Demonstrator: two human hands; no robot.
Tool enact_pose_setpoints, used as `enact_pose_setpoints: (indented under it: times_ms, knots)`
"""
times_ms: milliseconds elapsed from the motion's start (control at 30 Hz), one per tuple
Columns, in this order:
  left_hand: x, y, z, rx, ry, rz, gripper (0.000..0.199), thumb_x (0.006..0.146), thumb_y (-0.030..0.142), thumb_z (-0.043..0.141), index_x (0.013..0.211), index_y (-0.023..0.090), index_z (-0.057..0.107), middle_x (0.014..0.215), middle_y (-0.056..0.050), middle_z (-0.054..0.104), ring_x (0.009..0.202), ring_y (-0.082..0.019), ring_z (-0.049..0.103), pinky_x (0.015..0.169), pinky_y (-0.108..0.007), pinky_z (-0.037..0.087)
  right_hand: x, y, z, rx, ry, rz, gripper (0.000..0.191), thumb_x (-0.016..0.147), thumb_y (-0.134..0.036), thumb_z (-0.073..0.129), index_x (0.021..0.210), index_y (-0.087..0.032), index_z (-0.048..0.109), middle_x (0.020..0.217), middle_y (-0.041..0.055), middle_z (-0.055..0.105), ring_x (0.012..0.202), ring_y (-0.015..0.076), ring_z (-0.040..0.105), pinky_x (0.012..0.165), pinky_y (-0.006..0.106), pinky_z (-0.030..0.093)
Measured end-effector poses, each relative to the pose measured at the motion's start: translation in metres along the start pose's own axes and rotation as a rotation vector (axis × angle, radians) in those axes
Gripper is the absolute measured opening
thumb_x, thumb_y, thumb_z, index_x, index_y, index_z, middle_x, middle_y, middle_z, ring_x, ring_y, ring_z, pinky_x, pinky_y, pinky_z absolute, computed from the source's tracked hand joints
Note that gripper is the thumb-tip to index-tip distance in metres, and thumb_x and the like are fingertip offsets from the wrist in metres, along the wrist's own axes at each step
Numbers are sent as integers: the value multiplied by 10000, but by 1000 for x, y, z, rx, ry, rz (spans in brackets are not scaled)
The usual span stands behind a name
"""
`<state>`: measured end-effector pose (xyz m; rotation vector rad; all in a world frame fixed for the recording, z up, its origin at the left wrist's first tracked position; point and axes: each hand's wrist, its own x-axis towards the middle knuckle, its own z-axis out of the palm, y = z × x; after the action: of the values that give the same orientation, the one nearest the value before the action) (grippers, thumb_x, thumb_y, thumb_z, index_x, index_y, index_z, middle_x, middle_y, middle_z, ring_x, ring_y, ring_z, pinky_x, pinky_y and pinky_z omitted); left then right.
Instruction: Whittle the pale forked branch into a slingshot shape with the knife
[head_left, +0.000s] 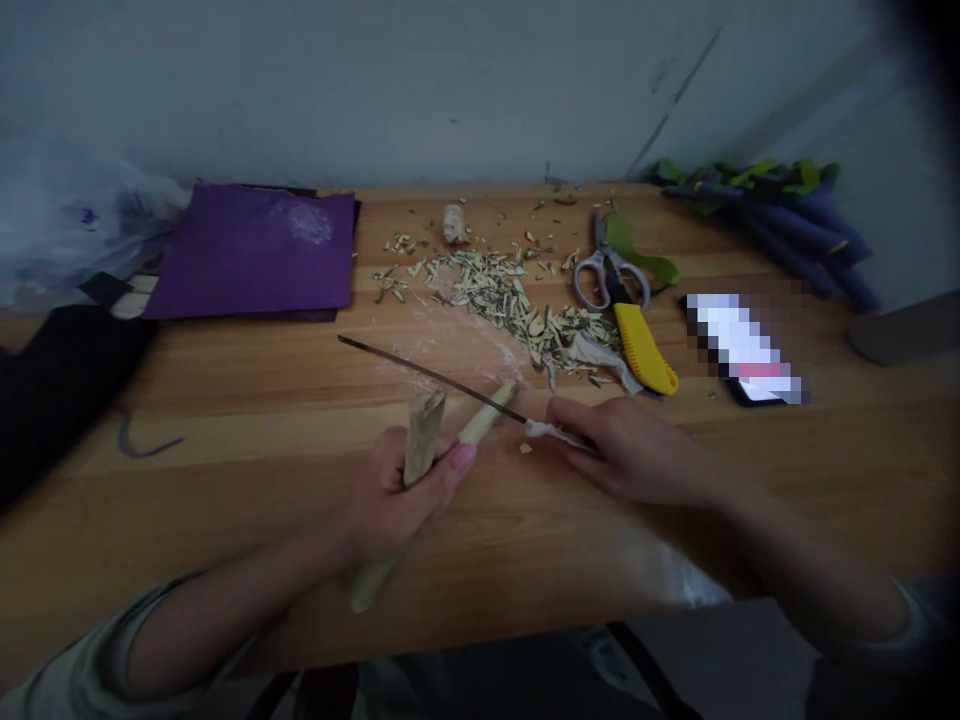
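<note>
My left hand (401, 490) is closed around a pale, peeled forked stick (422, 435). Two prongs of it point away from me and its stem comes out below the palm. In my right hand (626, 445) is a thin dark file (435, 375), gripped by an end wrapped in something white. The file slants up to the left, its shaft lying across the tip of the right prong and apparently touching it. Fingers of the right hand partly hide the wrapped end.
Wood shavings (510, 310) lie beyond my hands, with a short wood piece (454, 225) behind them. Scissors (611, 275), a yellow-handled cutter (645, 345) and a phone (742, 350) are on the right. Purple sheet (255, 255) at left; purple bundle (795, 230) at far right.
</note>
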<state>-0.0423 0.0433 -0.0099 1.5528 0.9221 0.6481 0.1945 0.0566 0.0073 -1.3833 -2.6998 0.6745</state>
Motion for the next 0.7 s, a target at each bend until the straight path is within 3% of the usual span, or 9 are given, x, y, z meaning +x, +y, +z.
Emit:
enact_pose_setpoints:
  times_ms: [233, 433, 700]
  knots:
    - [0, 3, 1, 107, 47, 11, 471, 847, 428, 358, 444, 187, 315, 365, 50, 329, 355, -51, 300, 343, -194, 237, 11, -6, 21, -68, 61, 67, 92, 829, -260, 370, 832, -199, 438, 578, 5, 551, 497, 143, 491, 470, 251, 236]
    - [0, -7, -3, -85, 197, -45, 436, 852, 408, 369, 477, 199, 292, 365, 71, 268, 326, -52, 274, 332, -208, 223, 6, 9, 3, 3, 21, -48, 110, 845, -271, 375, 785, -203, 438, 582, -17, 514, 519, 115, 471, 499, 235, 258]
    - [6, 7, -5, 260, 1, 19, 431, 844, 356, 347, 453, 182, 294, 390, 64, 280, 362, -46, 268, 362, -189, 213, 15, 16, 20, -122, 174, 8, 215, 853, -281, 358, 964, -189, 518, 650, 26, 597, 549, 138, 509, 509, 244, 256]
